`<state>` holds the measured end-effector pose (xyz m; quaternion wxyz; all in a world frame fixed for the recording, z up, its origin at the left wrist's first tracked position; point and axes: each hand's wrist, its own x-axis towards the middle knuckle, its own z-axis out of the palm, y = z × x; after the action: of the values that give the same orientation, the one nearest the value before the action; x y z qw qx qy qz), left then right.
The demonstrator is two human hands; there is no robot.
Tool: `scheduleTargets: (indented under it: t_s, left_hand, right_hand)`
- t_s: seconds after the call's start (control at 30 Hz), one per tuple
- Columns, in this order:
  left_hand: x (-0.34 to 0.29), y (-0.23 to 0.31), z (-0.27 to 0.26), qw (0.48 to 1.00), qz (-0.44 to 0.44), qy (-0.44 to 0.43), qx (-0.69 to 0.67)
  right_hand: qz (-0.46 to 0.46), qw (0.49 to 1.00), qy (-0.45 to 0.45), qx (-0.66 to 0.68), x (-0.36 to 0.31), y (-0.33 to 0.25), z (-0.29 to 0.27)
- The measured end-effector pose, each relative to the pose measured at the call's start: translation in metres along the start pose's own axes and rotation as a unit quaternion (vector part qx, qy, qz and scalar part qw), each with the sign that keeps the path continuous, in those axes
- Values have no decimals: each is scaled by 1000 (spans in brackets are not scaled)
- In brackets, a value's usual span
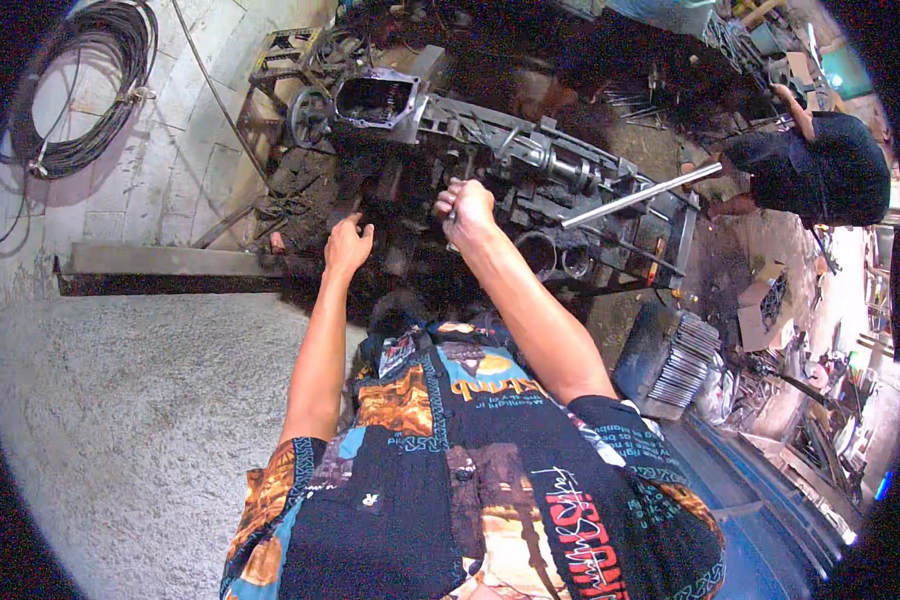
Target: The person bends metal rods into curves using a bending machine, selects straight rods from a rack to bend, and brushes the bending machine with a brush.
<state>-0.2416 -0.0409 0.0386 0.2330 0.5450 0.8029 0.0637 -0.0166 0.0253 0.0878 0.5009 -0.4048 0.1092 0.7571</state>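
Note:
In front of me stands a greasy metal machine (560,165) that looks like a lathe, with a long bed running off to the right. My right hand (467,212) is closed in a fist over the machine's near side; what it grips is hidden by the fingers and the dark parts behind. Lower and to the left, my left hand (348,246) has its thumb apart from its fingers. It is close to the shadowed front of the machine and no object shows in it. An open-topped metal housing (378,98) and a handwheel (311,116) form the machine's left end.
A long pale metal bar (642,195) slants across the bed at right. Coiled black cable (88,90) hangs on the left wall above a metal beam (170,260). A person (815,165) in dark clothes works at far right. A ribbed motor-like casing (670,360) stands near my right elbow.

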Motion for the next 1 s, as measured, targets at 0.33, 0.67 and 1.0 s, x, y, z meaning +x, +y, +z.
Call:
scheduleTargets:
  t_s: [0.33,0.67,1.0]
  left_hand:
    - [90,-49,6,996,81,-16,28]
    - [205,-96,42,959,221,-118,136]
    - [232,-128,29,975,205,-83,-11]
  right_hand:
    - [-41,996,45,-66,0,26,0]
    - [-40,943,159,-290,-12,19,26]
    - [-46,825,228,-515,-24,20,46]
